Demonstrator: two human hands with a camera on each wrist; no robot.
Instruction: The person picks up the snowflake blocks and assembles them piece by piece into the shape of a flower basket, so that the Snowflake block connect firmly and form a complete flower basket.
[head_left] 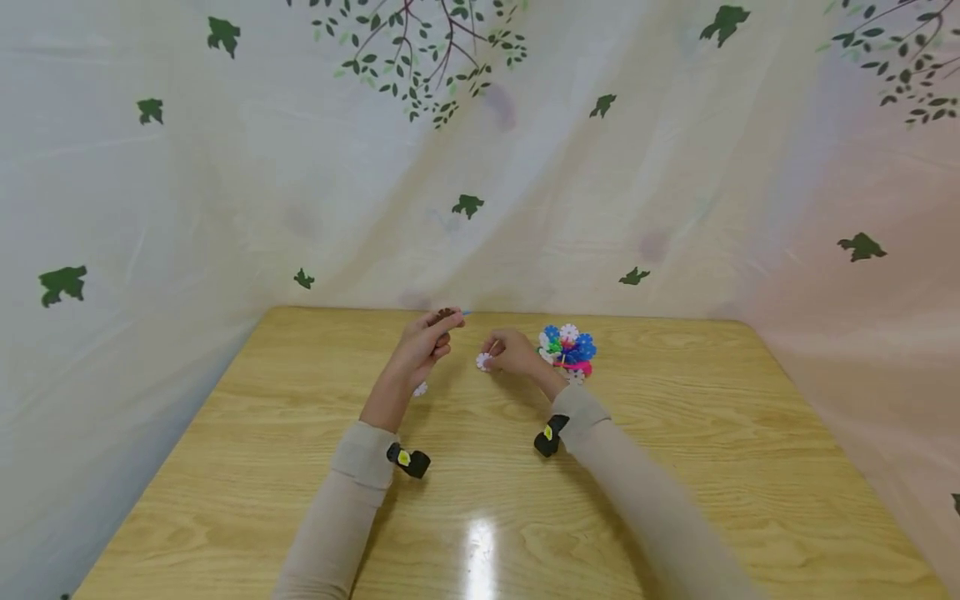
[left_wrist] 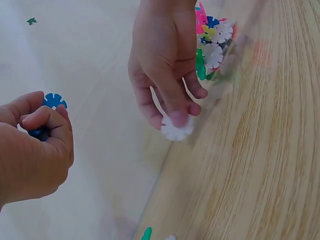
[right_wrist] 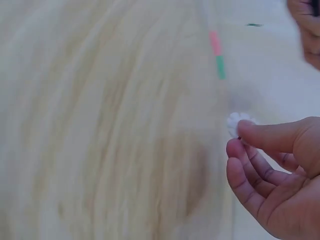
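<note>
My left hand grips a blue notched plastic disc, a snowflake-shaped building piece. A dark piece sits within its curled fingers, partly hidden. My right hand pinches a white snowflake disc between thumb and fingers; the same white disc shows at the fingertips in the right wrist view. Both hands are apart, above the far part of the table. Just right of my right hand lies a cluster of snowflake discs in blue, white, green and pink.
Another white disc lies beside my left wrist, partly covered by it. In the left wrist view a green piece shows at the bottom edge. A pale curtain with leaf prints hangs behind the wooden table.
</note>
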